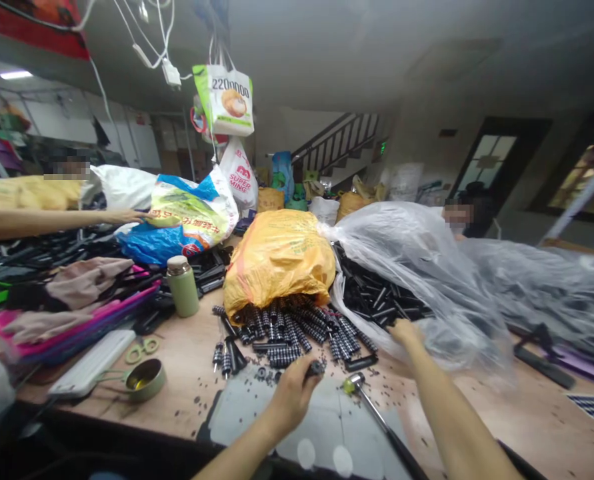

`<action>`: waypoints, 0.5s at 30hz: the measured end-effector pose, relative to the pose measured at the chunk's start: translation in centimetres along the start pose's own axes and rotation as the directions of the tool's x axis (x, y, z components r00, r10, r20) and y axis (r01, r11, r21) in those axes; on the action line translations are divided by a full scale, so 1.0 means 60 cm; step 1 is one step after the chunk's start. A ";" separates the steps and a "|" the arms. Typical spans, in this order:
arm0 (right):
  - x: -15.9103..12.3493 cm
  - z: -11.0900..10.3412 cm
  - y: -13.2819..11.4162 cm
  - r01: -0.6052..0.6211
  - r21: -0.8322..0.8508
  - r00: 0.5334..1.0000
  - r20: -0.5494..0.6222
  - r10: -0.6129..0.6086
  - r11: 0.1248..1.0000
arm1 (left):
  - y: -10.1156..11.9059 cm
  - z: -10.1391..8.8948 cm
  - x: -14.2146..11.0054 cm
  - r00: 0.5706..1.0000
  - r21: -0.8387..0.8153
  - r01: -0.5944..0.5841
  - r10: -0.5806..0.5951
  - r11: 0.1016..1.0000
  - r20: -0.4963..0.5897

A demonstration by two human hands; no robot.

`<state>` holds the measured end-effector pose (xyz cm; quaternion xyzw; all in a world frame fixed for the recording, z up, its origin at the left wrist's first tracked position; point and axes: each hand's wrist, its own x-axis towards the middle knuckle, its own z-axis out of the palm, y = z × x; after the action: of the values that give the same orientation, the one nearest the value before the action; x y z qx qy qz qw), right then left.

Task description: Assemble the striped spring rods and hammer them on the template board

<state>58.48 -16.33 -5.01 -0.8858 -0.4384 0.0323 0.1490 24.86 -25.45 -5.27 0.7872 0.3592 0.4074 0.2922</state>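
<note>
My left hand is closed around a short dark cylindrical piece, its round end facing outward, above the grey work mat. My right hand reaches to the mouth of a clear plastic bag filled with black tube-like parts. Its fingers are bent at these parts; what they grip is hidden. Between the hands lies a mallet with a yellow tip and dark handle. A pile of black-and-silver ribbed rods spills from a yellow sack.
To the left stand a green flask, a small pan, scissors, a white power strip and a pink basket. Another person's arm touches a printed bag. Small dark bits litter the tabletop.
</note>
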 end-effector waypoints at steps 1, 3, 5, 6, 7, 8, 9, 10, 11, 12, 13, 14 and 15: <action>-0.007 0.009 -0.007 0.013 0.026 1.000 0.011 -0.013 1.000 | -0.006 -0.004 -0.011 0.999 -0.020 0.048 -0.048 0.999 -0.008; -0.025 0.021 -0.018 0.060 0.101 0.998 -0.007 -0.060 0.993 | -0.021 -0.010 -0.028 0.992 -0.051 0.128 -0.129 0.990 -0.019; -0.042 0.018 -0.027 0.123 0.197 0.992 -0.061 -0.113 0.973 | -0.037 -0.013 -0.038 0.981 -0.091 0.190 -0.193 0.977 -0.022; -0.050 0.012 -0.031 0.158 0.252 0.986 -0.095 -0.138 0.955 | -0.043 -0.012 -0.040 0.974 -0.128 0.221 -0.226 0.967 -0.028; -0.059 0.003 -0.035 0.196 0.310 0.978 -0.132 -0.162 0.930 | -0.048 -0.012 -0.040 0.964 -0.182 0.251 -0.262 0.951 -0.038; -0.070 -0.007 -0.040 0.236 0.371 0.968 -0.166 -0.185 0.898 | -0.050 -0.010 -0.037 0.951 -0.257 0.284 -0.305 0.924 -0.045; -0.085 -0.014 -0.046 0.275 0.433 0.958 -0.196 -0.209 0.858 | -0.050 -0.008 -0.032 0.933 -0.347 0.320 -0.357 0.882 -0.049; -0.105 -0.019 -0.055 0.313 0.494 0.948 -0.216 -0.235 0.811 | -0.047 -0.006 -0.024 0.908 -0.443 0.358 -0.417 0.822 -0.039; -0.131 -0.020 -0.066 0.345 0.554 0.938 -0.225 -0.263 0.758 | -0.042 -0.005 -0.015 0.878 -0.533 0.395 -0.478 0.748 -0.020; -0.162 -0.017 -0.078 0.367 0.610 0.930 -0.221 -0.294 0.702 | -0.034 -0.004 -0.005 0.848 -0.609 0.425 -0.530 0.670 0.008; -0.198 -0.009 -0.090 0.381 0.659 0.920 -0.203 -0.334 0.649 | -0.025 -0.004 0.005 0.822 -0.668 0.449 -0.567 0.593 0.049; -0.237 0.001 -0.102 0.386 0.699 0.910 -0.179 -0.375 0.602 | -0.015 -0.004 0.015 0.804 -0.713 0.470 -0.585 0.520 0.103; -0.277 0.013 -0.113 0.385 0.730 0.899 -0.157 -0.410 0.564 | -0.004 -0.006 0.023 0.795 -0.747 0.484 -0.586 0.455 0.158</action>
<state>42.95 -25.34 -4.97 -0.6234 -0.5757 0.1880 0.4946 25.01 -24.15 -4.69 0.4101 0.4011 0.4524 0.6828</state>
